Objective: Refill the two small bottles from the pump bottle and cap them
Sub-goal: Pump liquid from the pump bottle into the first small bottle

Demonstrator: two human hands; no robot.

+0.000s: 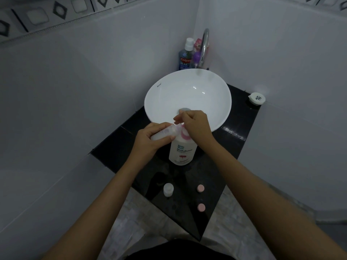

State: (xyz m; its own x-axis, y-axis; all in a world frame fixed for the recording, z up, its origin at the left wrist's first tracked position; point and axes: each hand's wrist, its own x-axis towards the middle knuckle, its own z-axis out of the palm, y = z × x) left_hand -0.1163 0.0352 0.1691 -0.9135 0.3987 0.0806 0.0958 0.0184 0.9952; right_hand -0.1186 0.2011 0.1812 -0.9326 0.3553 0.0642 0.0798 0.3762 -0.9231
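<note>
Caps: two pink caps (200, 188) (201, 207) sit loose on the black counter (232, 147) in the lower middle of the frame, one just past the other.
Second small bottle: stands upright and uncapped (168, 189) left of the caps, long axis vertical, whitish and translucent. Can't tell how full it is.
Pump bottle: white body with pink print (182, 151) at frame centre, upright on the counter right against the front of the sink, pink collar on top.
Held small bottle: clear-ish little thing (164, 133), tipped on its side so its long axis runs lower-left to upper-right, mouth pointing at the pump nozzle.
Left hand: (150, 139) wrapped around that small bottle, thumb on top.
Right hand: (195, 124) fingers curled down over the pump head, which hides the spout.
Sink: white round basin (159, 94) behind the hands.
Far stuff: mouthwash bottle (185, 57) and chrome tap (204, 47) at upper centre; a small white round container (256, 98) at right on the counter's far corner.
</note>
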